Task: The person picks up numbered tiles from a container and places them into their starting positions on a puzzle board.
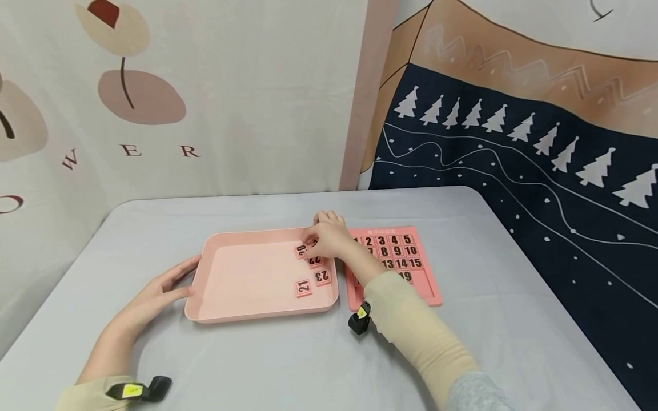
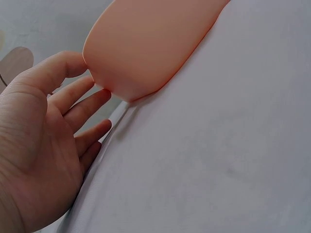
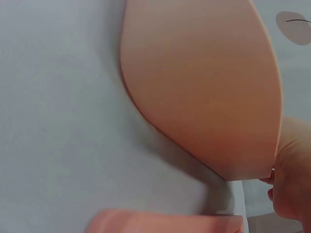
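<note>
A pink tray (image 1: 257, 274) lies on the table in the head view, several number tiles at its right end. My left hand (image 1: 154, 294) touches its left end from outside, and in the left wrist view its fingers are spread against the outer wall. My right hand (image 1: 331, 237) reaches over the tray's back right corner, thumb and forefinger at a tile marked 20 (image 1: 300, 252); whether they pinch it is hidden. Near it lie tiles 22 (image 1: 315, 262), 23 (image 1: 322, 277) and 21 (image 1: 303, 287). In the right wrist view the tray wall hides the fingertips.
Right of the tray, a pink number board (image 1: 426, 285) holds rows of number tiles, partly covered by my right forearm. A grey-white cloth (image 1: 247, 365) covers the table. Printed curtains (image 1: 257, 114) hang behind it.
</note>
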The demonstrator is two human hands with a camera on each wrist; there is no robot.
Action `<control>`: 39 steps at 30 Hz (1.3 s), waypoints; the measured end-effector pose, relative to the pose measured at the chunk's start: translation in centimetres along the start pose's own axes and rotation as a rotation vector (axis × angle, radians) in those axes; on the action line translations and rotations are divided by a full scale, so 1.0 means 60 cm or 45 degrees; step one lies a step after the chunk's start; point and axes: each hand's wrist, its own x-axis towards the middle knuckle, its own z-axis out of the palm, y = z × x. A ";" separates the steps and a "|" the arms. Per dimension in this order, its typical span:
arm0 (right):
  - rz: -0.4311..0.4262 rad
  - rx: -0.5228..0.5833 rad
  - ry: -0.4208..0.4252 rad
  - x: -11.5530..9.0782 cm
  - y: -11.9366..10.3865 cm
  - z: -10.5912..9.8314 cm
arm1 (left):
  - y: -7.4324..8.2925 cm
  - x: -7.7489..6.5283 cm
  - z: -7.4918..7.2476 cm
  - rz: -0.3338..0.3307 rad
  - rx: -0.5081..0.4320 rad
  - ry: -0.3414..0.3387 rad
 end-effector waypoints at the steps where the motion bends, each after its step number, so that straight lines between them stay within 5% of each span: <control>1: 0.007 0.003 0.003 0.001 -0.001 0.001 | 0.001 0.000 0.000 -0.002 0.001 0.001; 20: -0.007 0.088 0.133 -0.005 -0.003 0.012 | -0.002 0.000 -0.001 0.004 -0.011 0.001; 28: -0.013 0.107 0.309 -0.026 -0.005 -0.003 | -0.001 0.000 0.001 -0.013 -0.006 0.000; 39: -0.068 0.215 0.608 -0.108 0.015 -0.041 | -0.005 0.000 0.000 -0.008 -0.014 0.002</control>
